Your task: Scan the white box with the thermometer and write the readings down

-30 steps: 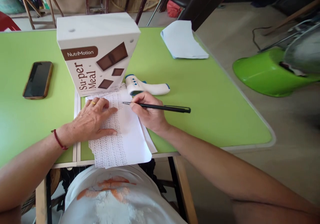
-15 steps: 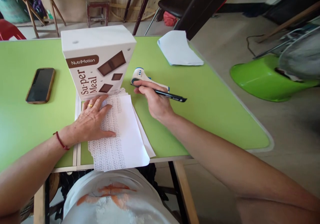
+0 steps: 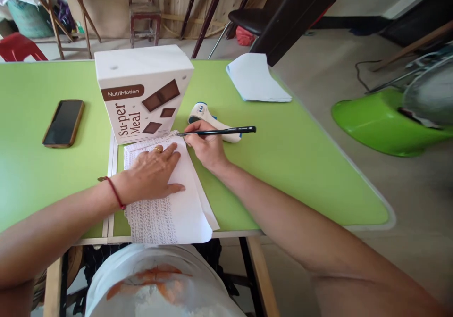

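My left hand (image 3: 155,171) lies flat with fingers spread on a handwritten sheet of paper (image 3: 187,213), a gold ring on one finger. Lines of writing cover the sheet's left part, while its right part is mostly blank. In my right hand (image 3: 207,147) is a black pen (image 3: 230,130), its tip at the upper right edge of the paper. Just beyond the paper stands a white box (image 3: 141,67) printed "Su-per Meal". A white and blue infrared thermometer (image 3: 200,112) lies behind my right hand, which partly hides it.
A smartphone (image 3: 63,123) lies on the green table (image 3: 283,166) at left. Several blank sheets (image 3: 256,79) sit near the far right edge. Beyond the table are a wooden chair (image 3: 144,17), a dark post (image 3: 304,12) and a bright green plastic stool (image 3: 378,121).
My left hand has slid right across the paper. My right hand has shifted slightly left and down, bringing the pen tip to the paper. The whole view has tilted a little.
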`<state>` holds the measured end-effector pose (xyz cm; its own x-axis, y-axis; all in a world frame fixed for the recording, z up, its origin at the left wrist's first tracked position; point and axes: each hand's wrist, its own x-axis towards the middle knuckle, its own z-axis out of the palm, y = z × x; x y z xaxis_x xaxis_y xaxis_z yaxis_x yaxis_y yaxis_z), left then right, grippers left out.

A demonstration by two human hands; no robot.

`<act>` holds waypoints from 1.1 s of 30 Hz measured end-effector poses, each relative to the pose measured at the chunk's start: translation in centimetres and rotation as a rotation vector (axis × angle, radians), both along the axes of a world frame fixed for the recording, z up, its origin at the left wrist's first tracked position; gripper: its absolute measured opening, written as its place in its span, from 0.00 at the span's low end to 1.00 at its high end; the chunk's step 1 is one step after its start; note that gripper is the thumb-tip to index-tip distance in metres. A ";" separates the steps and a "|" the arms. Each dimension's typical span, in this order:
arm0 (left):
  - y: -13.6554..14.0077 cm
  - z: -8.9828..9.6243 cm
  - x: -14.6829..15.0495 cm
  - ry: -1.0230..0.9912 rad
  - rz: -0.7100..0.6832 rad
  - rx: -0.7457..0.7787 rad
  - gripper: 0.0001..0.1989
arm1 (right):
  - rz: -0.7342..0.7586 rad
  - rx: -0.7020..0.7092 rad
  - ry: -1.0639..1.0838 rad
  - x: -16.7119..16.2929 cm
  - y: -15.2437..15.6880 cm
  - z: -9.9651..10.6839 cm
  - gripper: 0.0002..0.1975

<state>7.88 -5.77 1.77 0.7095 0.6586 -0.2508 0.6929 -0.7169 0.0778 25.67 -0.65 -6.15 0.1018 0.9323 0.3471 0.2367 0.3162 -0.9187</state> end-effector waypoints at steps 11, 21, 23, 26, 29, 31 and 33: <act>-0.3 -2.2 0.7 -0.007 0.015 0.214 0.37 | -0.007 0.242 -0.154 -0.4 0.2 -0.4 0.05; -0.5 -2.1 0.9 0.012 0.030 0.223 0.36 | 0.027 0.237 -0.183 -0.2 0.3 -0.5 0.06; -0.5 -2.1 0.9 0.008 0.034 0.215 0.36 | 0.022 0.248 -0.177 -0.2 0.3 -0.5 0.05; -0.5 -2.0 0.9 -0.002 0.038 0.206 0.35 | 0.009 0.237 -0.183 -0.2 0.3 -0.6 0.06; -0.5 -1.9 1.0 -0.005 0.042 0.208 0.33 | 0.004 0.217 -0.208 -0.2 0.3 -0.6 0.06; -0.6 -1.9 1.0 -0.004 0.043 0.209 0.33 | -0.003 0.217 -0.216 -0.2 0.3 -0.6 0.05; -0.6 -1.9 1.0 -0.006 0.047 0.207 0.32 | -0.005 0.220 -0.219 -0.2 0.3 -0.6 0.05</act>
